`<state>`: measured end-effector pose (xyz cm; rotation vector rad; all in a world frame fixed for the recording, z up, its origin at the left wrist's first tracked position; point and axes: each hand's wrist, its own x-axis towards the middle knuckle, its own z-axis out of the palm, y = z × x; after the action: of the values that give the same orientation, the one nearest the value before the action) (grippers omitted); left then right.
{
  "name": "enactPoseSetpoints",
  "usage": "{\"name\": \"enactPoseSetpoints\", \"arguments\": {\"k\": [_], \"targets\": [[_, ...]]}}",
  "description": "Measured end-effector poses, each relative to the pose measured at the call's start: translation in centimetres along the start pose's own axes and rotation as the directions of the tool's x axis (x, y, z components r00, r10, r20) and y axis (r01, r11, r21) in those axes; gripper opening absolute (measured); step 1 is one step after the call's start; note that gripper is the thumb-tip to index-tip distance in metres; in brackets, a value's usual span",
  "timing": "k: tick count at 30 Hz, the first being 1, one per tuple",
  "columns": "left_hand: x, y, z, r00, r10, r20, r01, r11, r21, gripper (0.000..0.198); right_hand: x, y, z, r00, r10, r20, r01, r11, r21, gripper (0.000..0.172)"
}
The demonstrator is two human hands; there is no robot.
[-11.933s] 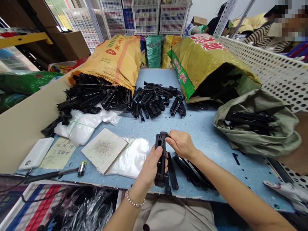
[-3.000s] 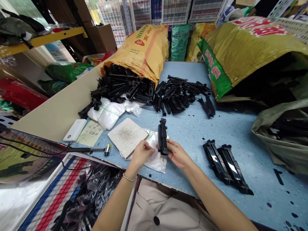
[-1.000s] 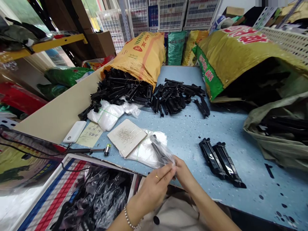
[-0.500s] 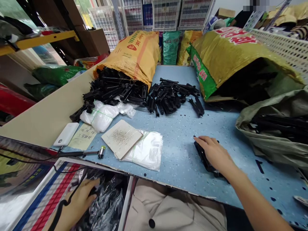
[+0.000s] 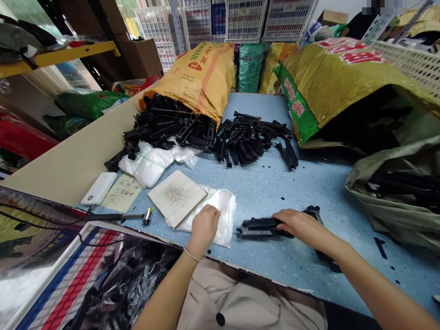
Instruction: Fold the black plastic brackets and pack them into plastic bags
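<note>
On the speckled blue bench [image 5: 323, 181], your right hand [image 5: 299, 224] grasps a long black part [image 5: 259, 224]; your left hand [image 5: 205, 225], curled, is over flat white plastic bags [image 5: 226, 211], whether pinching one I cannot tell.

The left hand [image 5: 205, 224] is bunched, fingers drawn together, its forearm [image 5: 165, 291] slanting below it. The right hand [image 5: 299, 223] – palm down, well apart – curls its fingers, pointing toward the left hand.

blue tabletop [image 5: 316, 183] lay open beyond the right hand [image 5: 302, 225], heaped black parts [image 5: 244, 145] barred the far middle, a grey-green sack [image 5: 365, 201] hemmed the right side
</note>
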<state>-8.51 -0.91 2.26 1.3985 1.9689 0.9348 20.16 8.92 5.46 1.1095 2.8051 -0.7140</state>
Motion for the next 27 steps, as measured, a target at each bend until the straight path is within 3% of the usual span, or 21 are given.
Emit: {"name": "enactPoseSetpoints", "arguments": {"k": [2, 3, 6, 9, 12, 15, 19, 23, 27], "targets": [[0.7, -1.0, -1.1, 0.999, -0.042, 0.011, 0.043, 0.995, -0.085, 0.017, -0.3, -0.3, 0.6, 0.992, 0.128, 0.006, -0.124, 0.952, 0.281, 0.029], [1.0, -1.3, -1.5, 0.998, -0.064, 0.018, 0.066, 0.989, -0.129, 0.019, -0.2, -0.8, 1.1, 0.984, 0.178, 0.011, -0.165, 0.883, 0.439, 0.032], [1.6, -1.9, -2.1, 0.992, -0.116, 0.049, 0.124, 0.965, -0.233, 0.022, 1.1, -3.7, 2.5, 0.961, 0.275, 0.042, -0.180, 0.500, 0.847, 0.038], [1.8, -1.8, -1.8, 0.988, -0.150, 0.040, 0.155, 0.951, -0.268, 0.023, 3.3, -7.1, 3.5, 0.962, 0.263, 0.079, -0.106, 0.089, 0.990, 0.038], [1.7, -1.6, -1.3, 0.985, -0.173, -0.004, 0.166, 0.951, -0.262, 0.030, 5.5, -9.5, 4.0, 0.976, 0.202, 0.076, -0.050, -0.131, 0.990, 0.035], [1.5, -1.4, -1.2, 0.984, -0.179, -0.006, 0.172, 0.952, -0.255, 0.035, 7.3, -10.7, 4.2, 0.979, 0.188, 0.079, -0.031, -0.243, 0.970, 0.031], [1.3, -1.1, -1.3, 0.984, -0.177, 0.009, 0.174, 0.954, -0.244, 0.033, 8.8, -11.4, 4.5, 0.979, 0.188, 0.075, -0.011, -0.320, 0.947, 0.023], [1.3, -1.0, -1.3, 0.983, -0.182, 0.017, 0.180, 0.952, -0.246, 0.031, 9.5, -12.0, 4.7, 0.981, 0.169, 0.091, -0.029, -0.339, 0.940, 0.025], [1.3, -1.0, -1.3, 0.981, -0.192, 0.043, 0.195, 0.933, -0.304, 0.033, 9.9, -11.9, 5.1, 0.978, 0.189, 0.087, -0.027, -0.301, 0.953, 0.026]]}}
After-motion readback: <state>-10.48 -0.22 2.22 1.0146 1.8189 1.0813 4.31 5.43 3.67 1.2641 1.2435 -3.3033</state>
